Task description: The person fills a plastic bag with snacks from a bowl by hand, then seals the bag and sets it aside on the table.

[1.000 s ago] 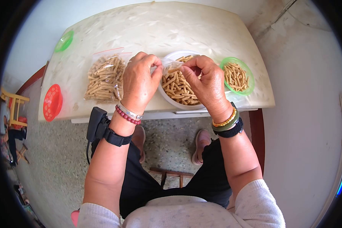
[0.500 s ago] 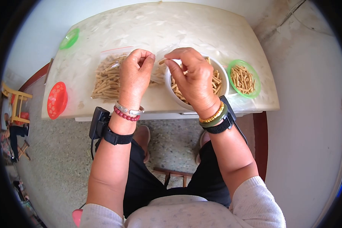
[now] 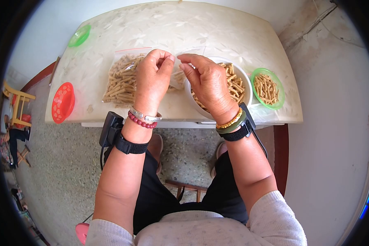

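My left hand (image 3: pixel 153 80) is closed in a pinch beside a clear plastic bag (image 3: pixel 123 82) of short tan sticks; what the fingertips hold, if anything, is hidden. Over the left side of a white bowl (image 3: pixel 248 94) with more such sticks (image 3: pixel 233 82) is my right hand (image 3: pixel 209 82), its thumb and forefinger curved with a small gap and nothing visible between them. The fingertips of both hands nearly meet. Behind and between them lies another piece of clear plastic (image 3: pixel 192 50), partly hidden.
A green basket (image 3: pixel 279 100) of thinner sticks is right of the bowl. On the pale table (image 3: pixel 168 24) are a red basket (image 3: pixel 63 102) at the left edge and a small green one (image 3: pixel 79 36) at the back left. A wooden chair (image 3: pixel 18 104) stands far left.
The stick piece in my right fingertips is no longer visible, and these fingers have parted slightly. My left hand has moved a little right. The view has shifted slightly.
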`<state>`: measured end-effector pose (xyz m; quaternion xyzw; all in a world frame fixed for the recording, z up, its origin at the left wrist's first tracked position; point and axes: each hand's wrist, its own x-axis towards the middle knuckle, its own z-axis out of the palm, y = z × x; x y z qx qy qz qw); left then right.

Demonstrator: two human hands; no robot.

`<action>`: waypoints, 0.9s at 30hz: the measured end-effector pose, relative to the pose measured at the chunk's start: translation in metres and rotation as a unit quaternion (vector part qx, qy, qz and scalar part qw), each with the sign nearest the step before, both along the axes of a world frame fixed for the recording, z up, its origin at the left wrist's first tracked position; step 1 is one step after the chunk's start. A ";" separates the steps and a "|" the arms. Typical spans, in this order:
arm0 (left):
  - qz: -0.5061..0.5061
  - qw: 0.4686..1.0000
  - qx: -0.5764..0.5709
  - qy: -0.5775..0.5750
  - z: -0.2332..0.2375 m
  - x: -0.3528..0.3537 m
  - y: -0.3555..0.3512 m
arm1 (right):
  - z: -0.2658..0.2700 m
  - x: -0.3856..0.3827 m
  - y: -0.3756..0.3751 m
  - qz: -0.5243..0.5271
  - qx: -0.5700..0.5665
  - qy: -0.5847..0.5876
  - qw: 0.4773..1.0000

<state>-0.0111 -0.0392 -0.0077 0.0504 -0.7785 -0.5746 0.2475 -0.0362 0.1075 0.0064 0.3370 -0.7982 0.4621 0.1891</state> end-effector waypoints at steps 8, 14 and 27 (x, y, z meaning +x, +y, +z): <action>0.004 1.000 0.008 0.014 0.000 -0.003 -0.003 | 0.007 -0.012 0.031 -0.076 -0.071 -0.066 0.992; -0.014 0.998 -0.044 0.038 -0.005 -0.005 0.007 | -0.003 -0.027 0.083 -0.133 0.172 -0.095 0.971; 0.029 0.946 -0.194 0.258 0.019 0.025 0.034 | -0.018 -0.003 0.098 -0.124 0.435 -0.128 0.883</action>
